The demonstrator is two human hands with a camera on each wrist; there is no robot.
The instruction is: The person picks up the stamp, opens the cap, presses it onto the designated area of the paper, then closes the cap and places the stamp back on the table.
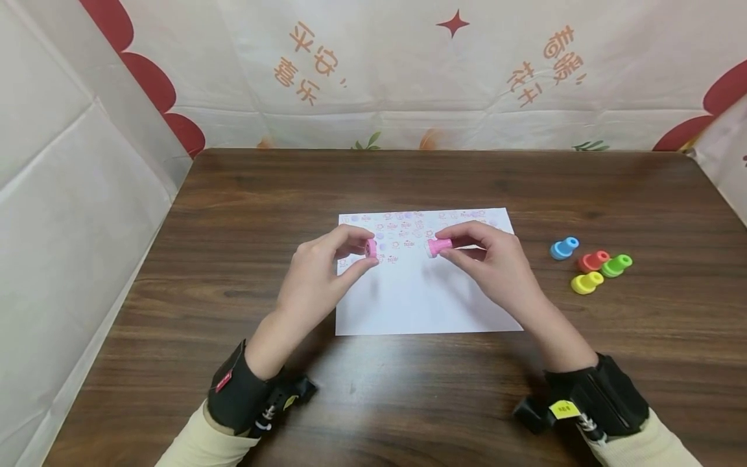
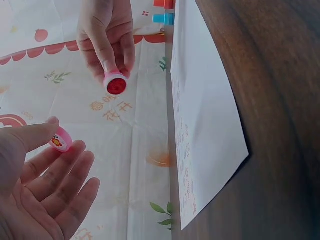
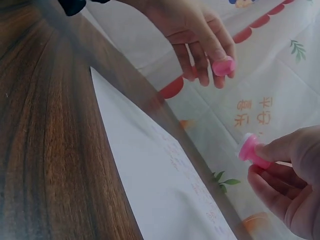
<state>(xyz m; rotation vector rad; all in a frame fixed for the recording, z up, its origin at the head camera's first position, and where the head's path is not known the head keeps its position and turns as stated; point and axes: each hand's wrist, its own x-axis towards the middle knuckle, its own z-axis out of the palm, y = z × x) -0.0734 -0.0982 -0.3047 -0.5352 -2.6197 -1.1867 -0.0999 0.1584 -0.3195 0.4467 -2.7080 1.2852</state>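
My left hand (image 1: 318, 269) pinches a round pink cap (image 1: 371, 248) between thumb and forefinger, above the left part of the paper. In the left wrist view, a small picture shows on the face of that cap (image 2: 61, 140), and the other fingers spread loosely. Opposite it, my right hand (image 1: 493, 263) holds a pink stamp (image 1: 439, 246) by its narrow handle. The stamp's red face (image 2: 117, 86) is uncovered and turned toward the left hand. Below both hands lies a white sheet of paper (image 1: 420, 305), with rows of small red and purple stamped prints along its far part.
Right of the paper stand a blue stamp (image 1: 564, 248), a red stamp (image 1: 594, 261), a green stamp (image 1: 616, 265) and a yellow stamp (image 1: 587, 283), close together. They sit on a dark wooden table (image 1: 233, 259). A white printed cloth (image 1: 385, 71) hangs behind its far edge.
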